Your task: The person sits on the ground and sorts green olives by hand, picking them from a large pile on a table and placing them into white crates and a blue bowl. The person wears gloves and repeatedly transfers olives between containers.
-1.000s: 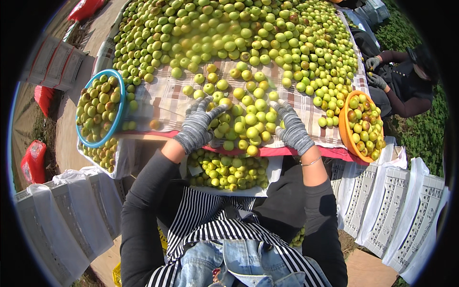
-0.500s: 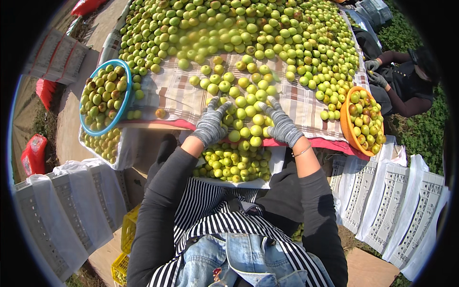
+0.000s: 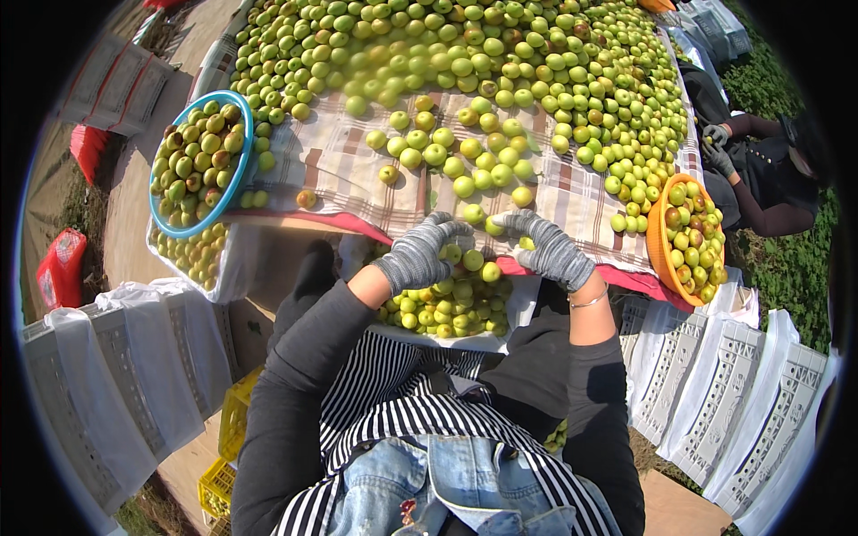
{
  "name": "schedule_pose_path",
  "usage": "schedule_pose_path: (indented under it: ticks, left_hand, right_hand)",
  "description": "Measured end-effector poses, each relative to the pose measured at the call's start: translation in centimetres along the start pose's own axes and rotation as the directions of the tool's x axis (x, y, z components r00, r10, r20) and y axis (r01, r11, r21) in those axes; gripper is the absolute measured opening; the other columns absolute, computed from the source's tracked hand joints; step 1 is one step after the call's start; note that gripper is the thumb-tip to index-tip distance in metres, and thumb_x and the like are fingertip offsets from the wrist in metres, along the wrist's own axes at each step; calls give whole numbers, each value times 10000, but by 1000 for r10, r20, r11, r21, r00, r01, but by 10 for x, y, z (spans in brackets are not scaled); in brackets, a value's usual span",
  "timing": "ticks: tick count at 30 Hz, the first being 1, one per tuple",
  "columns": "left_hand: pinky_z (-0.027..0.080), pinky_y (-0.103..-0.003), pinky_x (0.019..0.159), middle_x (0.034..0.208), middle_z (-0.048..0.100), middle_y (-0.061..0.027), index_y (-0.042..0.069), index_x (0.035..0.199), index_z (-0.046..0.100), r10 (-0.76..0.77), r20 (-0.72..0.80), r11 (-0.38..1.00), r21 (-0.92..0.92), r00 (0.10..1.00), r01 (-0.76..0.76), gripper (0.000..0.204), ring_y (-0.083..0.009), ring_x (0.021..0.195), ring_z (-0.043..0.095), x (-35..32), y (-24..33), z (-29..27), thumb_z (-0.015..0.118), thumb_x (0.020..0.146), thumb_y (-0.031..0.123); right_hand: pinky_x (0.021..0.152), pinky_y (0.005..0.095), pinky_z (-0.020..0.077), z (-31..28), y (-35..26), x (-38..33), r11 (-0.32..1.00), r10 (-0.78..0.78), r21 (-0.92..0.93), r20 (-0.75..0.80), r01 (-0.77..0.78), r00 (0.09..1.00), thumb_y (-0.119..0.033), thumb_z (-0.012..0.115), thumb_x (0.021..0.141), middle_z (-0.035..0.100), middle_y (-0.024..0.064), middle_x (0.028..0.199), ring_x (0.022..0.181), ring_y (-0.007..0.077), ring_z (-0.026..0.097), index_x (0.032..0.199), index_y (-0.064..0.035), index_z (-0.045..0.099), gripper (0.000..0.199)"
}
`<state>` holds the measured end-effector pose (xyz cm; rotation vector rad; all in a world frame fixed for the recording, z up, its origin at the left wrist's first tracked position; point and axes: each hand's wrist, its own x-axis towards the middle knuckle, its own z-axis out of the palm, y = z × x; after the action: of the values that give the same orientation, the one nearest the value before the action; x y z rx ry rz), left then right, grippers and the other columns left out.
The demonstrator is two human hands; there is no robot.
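My left hand (image 3: 420, 252) and my right hand (image 3: 547, 249), both in grey knit gloves, cup together at the table's near edge with their fingers spread. Small green fruits (image 3: 472, 260) lie between them at the edge. Under the hands stands a white crate (image 3: 527, 308) holding several green fruits (image 3: 438, 308). The checked cloth (image 3: 344, 170) on the table carries a large heap of the same green fruits (image 3: 465, 62) farther away. Neither hand grips one fruit; they rest against the loose ones.
A blue bowl (image 3: 238, 170) of mixed fruits sits at the left, an orange bowl (image 3: 663, 259) at the right. Another person's gloved hands (image 3: 719, 152) work at the far right. White crates (image 3: 134, 375) line both sides, with yellow crates (image 3: 228, 447) below.
Both hands have drawn back from the cloth to the table's near edge, dragging a cluster of fruits with them; many have dropped into the white crate below.
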<state>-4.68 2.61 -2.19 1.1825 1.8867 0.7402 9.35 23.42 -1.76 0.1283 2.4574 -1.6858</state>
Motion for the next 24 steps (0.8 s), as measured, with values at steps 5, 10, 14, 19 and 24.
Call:
schedule_pose_path:
  ticks: [5, 10, 14, 19, 24]
  left_hand:
    - [371, -383, 982, 1202, 455, -177, 116, 1226, 477, -34, -446, 997, 47, 894, 61, 620, -335, 1136, 442, 19, -30, -36, 641, 632, 46]
    - [335, -402, 1013, 1295, 376, -250, 133, 1286, 427, -129, -615, 916, 227, 778, 332, 672, -395, 1201, 369, 47, -67, -73, 662, 656, 129]
    - [349, -383, 1015, 1354, 343, -186, 214, 1306, 407, -117, -488, 930, 252, 865, 268, 751, -359, 1221, 367, 58, -81, -83, 697, 618, 130]
    - [374, -368, 998, 1287, 439, -127, 169, 1265, 455, -33, -329, 951, 281, 944, 131, 707, -332, 1186, 416, 60, -69, -82, 680, 604, 60]
    - [412, -387, 948, 1189, 493, -118, 191, 1211, 491, -72, -255, 906, 388, 964, 170, 599, -331, 1126, 447, 47, -43, -64, 669, 643, 122]
  right_hand:
    - [914, 336, 413, -20, 32, 17, 892, 34, -374, -506, -255, 862, 56, 545, 656, 511, 147, 1121, 1064, 279, 513, 1219, -62, 492, 578]
    - [980, 365, 371, -30, 51, 43, 854, 123, -370, -539, -365, 833, -31, 602, 662, 440, 188, 1274, 1179, 332, 432, 1266, -75, 454, 624]
    - [996, 361, 357, -25, 50, 57, 824, -2, -510, -437, -246, 899, -47, 616, 658, 442, 154, 1293, 1186, 325, 418, 1275, -96, 453, 640]
    - [1003, 370, 349, -19, 37, 62, 838, -25, -531, -274, -130, 961, -33, 617, 646, 450, 144, 1290, 1178, 327, 410, 1271, -133, 467, 650]
    - [979, 385, 365, -4, 21, 57, 860, -68, -509, -50, 34, 996, 13, 583, 605, 481, 147, 1241, 1134, 342, 429, 1274, -138, 464, 696]
